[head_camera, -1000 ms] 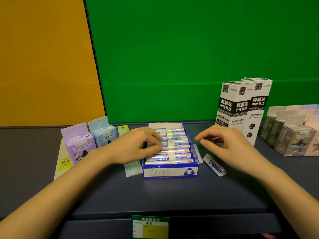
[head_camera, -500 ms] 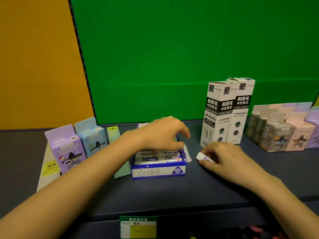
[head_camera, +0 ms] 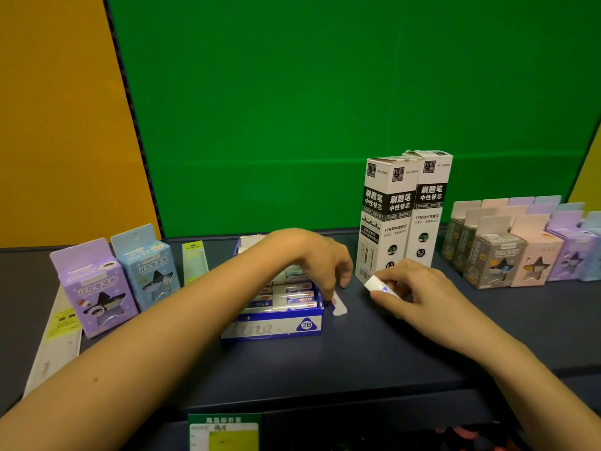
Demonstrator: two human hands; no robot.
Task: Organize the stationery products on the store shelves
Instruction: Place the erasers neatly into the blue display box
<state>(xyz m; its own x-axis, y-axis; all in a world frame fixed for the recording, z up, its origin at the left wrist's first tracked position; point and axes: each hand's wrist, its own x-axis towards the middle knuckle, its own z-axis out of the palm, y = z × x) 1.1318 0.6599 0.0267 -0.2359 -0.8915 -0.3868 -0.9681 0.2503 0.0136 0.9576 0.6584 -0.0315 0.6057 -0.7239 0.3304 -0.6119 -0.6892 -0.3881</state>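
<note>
A blue display box (head_camera: 276,327) marked 2B sits mid-shelf with several white erasers packed inside. My left hand (head_camera: 320,258) reaches over the box's right side, fingertips pinching a loose eraser (head_camera: 338,305) that leans against the box's outer right wall. My right hand (head_camera: 419,291) is just right of it, holding another white-and-blue eraser (head_camera: 379,285) between thumb and fingers, lifted off the shelf.
Two tall white refill boxes (head_camera: 403,216) stand right behind my right hand. Rows of small star-window cartons (head_camera: 507,252) fill the far right. A purple carton (head_camera: 96,288), a blue carton (head_camera: 148,268) and a thin green pack (head_camera: 194,265) stand left. A price tag (head_camera: 224,432) hangs below.
My left hand left the erasers inside the box and crossed to the loose eraser by its right wall. My right hand picked the other eraser off the shelf.
</note>
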